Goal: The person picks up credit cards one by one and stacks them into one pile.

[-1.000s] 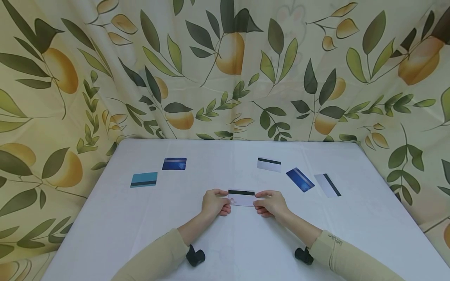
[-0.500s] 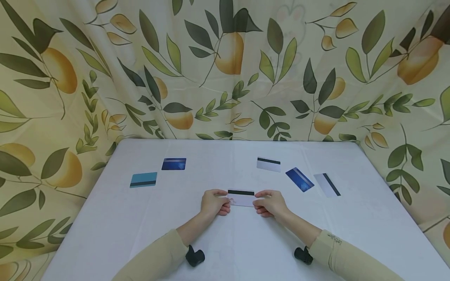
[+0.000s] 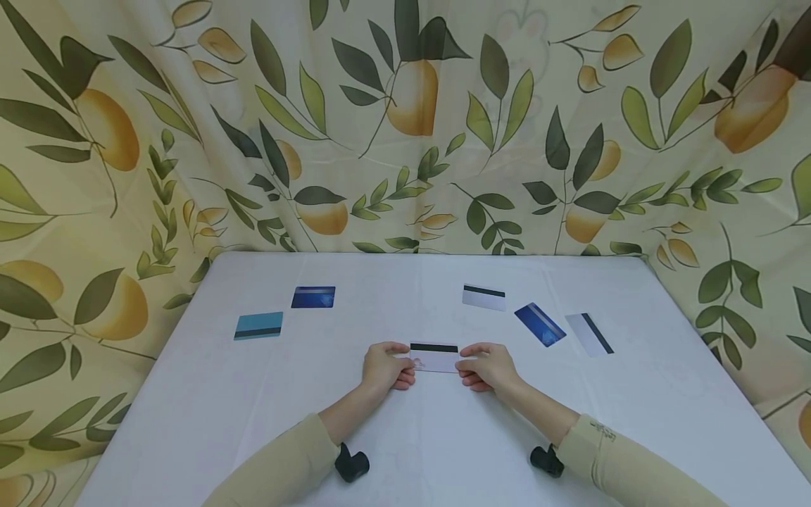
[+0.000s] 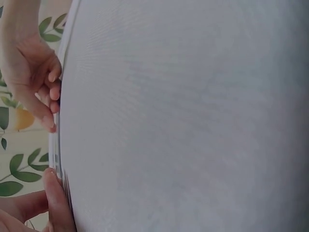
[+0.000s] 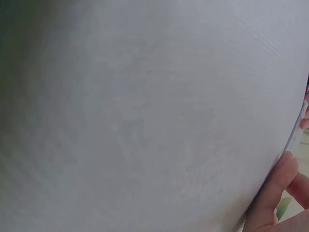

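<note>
A pale card with a black magnetic stripe along its far edge sits at the middle of the table, between both hands. My left hand pinches its left end between thumb and forefinger. At the opposite end my right hand grips it the same way, its other fingers curled under. In the left wrist view, the left thumb shows at the bottom left and the right hand above it. Only part of the right thumb appears at the lower right of the right wrist view.
Left on the white table lie a teal card and a blue card. On the right are a striped white card, a tilted blue card and a slanted white card. A patterned curtain hangs behind.
</note>
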Demonstrator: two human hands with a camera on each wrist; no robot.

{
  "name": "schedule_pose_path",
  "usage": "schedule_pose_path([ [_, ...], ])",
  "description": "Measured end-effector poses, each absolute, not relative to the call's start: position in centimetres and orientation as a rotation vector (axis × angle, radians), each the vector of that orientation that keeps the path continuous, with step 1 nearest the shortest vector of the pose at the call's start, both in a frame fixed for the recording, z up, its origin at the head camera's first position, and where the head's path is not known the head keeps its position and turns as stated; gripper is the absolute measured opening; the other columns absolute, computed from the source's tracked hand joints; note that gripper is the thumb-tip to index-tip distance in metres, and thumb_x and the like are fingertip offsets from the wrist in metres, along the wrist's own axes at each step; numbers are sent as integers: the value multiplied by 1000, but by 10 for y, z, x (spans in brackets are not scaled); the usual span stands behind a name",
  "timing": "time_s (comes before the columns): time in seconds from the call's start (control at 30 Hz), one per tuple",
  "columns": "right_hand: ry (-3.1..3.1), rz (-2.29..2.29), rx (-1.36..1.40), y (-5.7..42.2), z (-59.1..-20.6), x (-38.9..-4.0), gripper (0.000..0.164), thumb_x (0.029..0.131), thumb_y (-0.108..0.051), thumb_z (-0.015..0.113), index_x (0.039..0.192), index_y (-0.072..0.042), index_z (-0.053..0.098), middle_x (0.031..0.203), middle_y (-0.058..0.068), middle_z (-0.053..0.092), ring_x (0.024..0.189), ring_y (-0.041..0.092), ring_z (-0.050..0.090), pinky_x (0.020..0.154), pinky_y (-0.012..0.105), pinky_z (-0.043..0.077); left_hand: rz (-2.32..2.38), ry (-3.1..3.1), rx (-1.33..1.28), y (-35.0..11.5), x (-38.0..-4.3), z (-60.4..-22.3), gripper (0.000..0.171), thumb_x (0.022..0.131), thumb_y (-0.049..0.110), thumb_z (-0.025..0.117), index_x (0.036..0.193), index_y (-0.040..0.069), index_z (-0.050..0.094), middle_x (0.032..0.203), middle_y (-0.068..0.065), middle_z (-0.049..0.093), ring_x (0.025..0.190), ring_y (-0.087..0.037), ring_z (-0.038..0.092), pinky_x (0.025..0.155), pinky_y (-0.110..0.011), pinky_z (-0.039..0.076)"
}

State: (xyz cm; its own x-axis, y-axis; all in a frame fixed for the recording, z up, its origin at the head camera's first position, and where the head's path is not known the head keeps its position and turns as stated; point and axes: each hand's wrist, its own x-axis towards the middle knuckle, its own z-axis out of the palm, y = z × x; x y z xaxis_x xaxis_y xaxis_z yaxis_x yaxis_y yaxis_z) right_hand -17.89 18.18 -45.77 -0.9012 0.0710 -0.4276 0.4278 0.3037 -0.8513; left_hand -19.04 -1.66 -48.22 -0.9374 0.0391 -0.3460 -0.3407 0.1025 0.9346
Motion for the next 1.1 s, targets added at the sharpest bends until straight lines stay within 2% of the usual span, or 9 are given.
schedule_pose_path([
  [0.13,2218,-1683,458,185,-453,-181,26,84,-10,64,105,3,59,65,5,64,50,11,59,45,20,51,1937,2038,-349,-17,-192,-480,21,80,0,62,102,-3,61,57,-6,61,42,-11,57,41,-25,52],
  [0.43,2144,-1717,455,200,-436,-194,37,92,-19,54,121,4,50,78,6,67,57,11,61,51,19,52,1940,1879,-401,-18,-205,-460,24,84,7,61,106,-2,61,64,-7,64,46,-13,61,48,-29,55],
  [0.8,2080,-1731,468,229,-423,-213,48,94,-26,51,131,3,40,100,13,65,75,15,67,67,26,56,1801,1819,-380,-11,-245,-451,35,83,17,64,113,1,56,79,-11,68,56,-17,65,57,-31,57],
  [1.1,2059,-1754,532,252,-419,-229,56,94,-28,50,137,2,31,114,17,60,81,15,67,75,28,55,1848,1781,-400,2,-275,-451,40,84,17,63,119,-1,52,78,-11,68,57,-18,65,61,-32,57],
])
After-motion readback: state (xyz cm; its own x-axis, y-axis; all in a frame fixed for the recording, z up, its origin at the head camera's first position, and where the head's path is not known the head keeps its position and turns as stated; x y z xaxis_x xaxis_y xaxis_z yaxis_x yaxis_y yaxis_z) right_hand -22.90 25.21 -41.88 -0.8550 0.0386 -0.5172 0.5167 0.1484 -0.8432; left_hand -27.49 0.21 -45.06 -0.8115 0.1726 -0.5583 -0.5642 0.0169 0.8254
